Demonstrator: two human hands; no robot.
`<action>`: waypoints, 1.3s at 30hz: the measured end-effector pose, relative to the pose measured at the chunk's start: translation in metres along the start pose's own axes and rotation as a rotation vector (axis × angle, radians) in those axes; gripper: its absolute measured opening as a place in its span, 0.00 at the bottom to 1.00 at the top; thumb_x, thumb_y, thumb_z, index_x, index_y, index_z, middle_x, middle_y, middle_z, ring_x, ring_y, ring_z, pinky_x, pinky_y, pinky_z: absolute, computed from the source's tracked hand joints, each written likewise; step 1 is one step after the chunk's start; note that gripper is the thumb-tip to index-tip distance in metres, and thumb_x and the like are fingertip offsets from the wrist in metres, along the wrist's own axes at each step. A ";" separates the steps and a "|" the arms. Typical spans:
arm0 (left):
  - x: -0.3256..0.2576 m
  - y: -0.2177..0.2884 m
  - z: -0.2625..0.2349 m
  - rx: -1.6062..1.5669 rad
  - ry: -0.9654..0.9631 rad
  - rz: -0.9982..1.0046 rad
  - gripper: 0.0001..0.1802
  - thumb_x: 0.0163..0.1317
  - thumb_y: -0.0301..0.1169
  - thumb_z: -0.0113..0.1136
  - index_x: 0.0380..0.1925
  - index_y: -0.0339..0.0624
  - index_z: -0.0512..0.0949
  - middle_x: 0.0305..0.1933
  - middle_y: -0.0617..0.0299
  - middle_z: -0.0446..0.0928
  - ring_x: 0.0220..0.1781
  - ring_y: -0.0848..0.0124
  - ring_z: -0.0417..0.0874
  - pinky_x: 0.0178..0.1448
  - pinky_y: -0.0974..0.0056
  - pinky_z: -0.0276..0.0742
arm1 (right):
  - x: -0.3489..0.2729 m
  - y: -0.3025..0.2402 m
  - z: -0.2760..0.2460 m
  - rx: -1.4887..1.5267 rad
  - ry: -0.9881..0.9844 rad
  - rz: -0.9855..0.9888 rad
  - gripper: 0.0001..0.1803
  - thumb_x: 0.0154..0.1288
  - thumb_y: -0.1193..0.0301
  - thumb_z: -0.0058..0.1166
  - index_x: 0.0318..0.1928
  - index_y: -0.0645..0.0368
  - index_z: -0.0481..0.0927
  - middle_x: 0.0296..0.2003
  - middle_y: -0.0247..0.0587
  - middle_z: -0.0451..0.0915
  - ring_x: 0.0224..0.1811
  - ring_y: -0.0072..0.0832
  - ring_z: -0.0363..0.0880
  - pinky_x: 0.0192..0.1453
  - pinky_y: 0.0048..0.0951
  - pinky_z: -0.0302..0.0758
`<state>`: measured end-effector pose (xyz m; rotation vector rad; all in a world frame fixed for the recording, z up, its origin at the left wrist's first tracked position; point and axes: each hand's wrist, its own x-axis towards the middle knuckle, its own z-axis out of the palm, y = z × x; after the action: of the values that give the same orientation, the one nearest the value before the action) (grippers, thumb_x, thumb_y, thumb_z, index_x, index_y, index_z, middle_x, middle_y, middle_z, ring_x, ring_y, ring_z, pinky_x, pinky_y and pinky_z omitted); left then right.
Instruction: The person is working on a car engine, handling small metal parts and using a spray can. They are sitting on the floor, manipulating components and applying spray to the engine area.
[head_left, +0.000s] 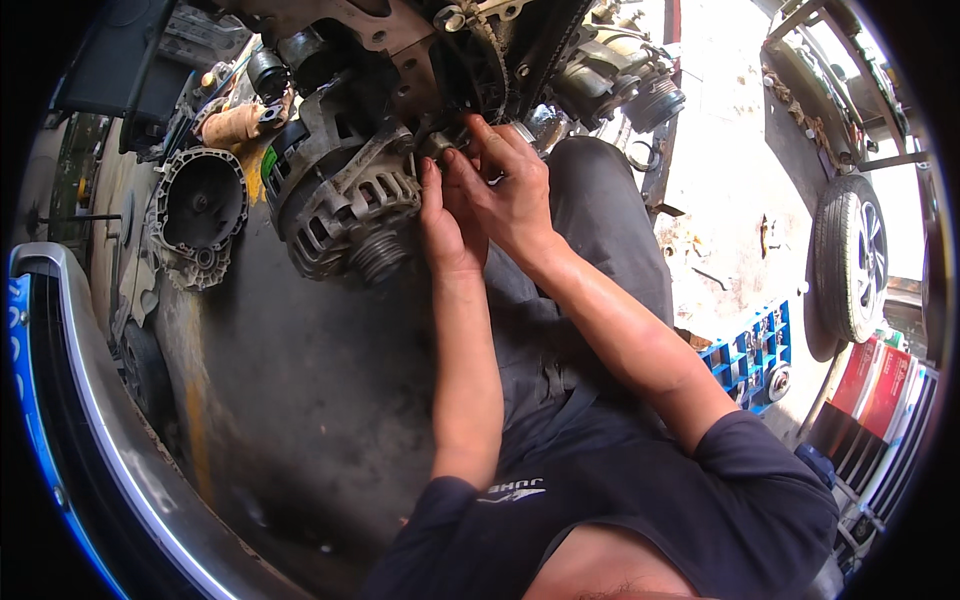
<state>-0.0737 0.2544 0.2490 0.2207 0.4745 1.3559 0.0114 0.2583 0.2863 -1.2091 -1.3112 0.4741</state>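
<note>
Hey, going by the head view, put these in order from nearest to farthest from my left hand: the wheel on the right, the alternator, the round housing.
From your left hand:
1. Alternator: just to its left.
2. Round housing: farther left, past the alternator.
3. Wheel: far over on the right.

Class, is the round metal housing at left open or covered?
Open: the housing shows dark inside, around a small central part, with no cover across.

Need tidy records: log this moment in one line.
left hand: fingers at metal part; right hand: fingers at same part; alternator: beside left hand; wheel: at right
</note>
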 end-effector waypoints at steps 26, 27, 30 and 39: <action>0.017 -0.009 -0.017 0.315 0.149 0.281 0.39 0.71 0.63 0.44 0.57 0.34 0.70 0.56 0.51 0.79 0.61 0.64 0.79 0.64 0.62 0.73 | 0.029 0.013 -0.020 -0.206 -0.307 -0.286 0.17 0.62 0.67 0.65 0.52 0.53 0.83 0.33 0.40 0.80 0.31 0.39 0.83 0.33 0.36 0.79; 0.015 -0.009 -0.016 0.320 0.134 0.292 0.39 0.72 0.63 0.44 0.57 0.34 0.70 0.55 0.51 0.79 0.60 0.64 0.79 0.63 0.62 0.73 | 0.030 0.013 -0.021 -0.203 -0.317 -0.287 0.18 0.62 0.67 0.65 0.52 0.53 0.83 0.33 0.40 0.80 0.31 0.39 0.83 0.33 0.36 0.80; 0.011 -0.006 -0.025 0.414 0.079 0.314 0.42 0.70 0.65 0.41 0.60 0.33 0.70 0.59 0.53 0.77 0.62 0.66 0.77 0.66 0.61 0.71 | 0.024 0.011 -0.021 -0.170 -0.331 -0.290 0.17 0.62 0.68 0.64 0.52 0.54 0.83 0.35 0.41 0.82 0.32 0.40 0.84 0.34 0.37 0.80; 0.002 -0.013 -0.012 0.611 0.186 0.416 0.43 0.70 0.66 0.43 0.60 0.33 0.70 0.56 0.56 0.78 0.58 0.67 0.79 0.63 0.60 0.73 | 0.016 0.005 -0.026 0.018 -0.293 -0.083 0.14 0.64 0.71 0.60 0.49 0.59 0.83 0.36 0.45 0.85 0.33 0.40 0.86 0.37 0.34 0.82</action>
<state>-0.0673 0.2518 0.2327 0.7301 1.0405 1.6114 0.0411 0.2629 0.2942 -1.0932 -1.5967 0.6185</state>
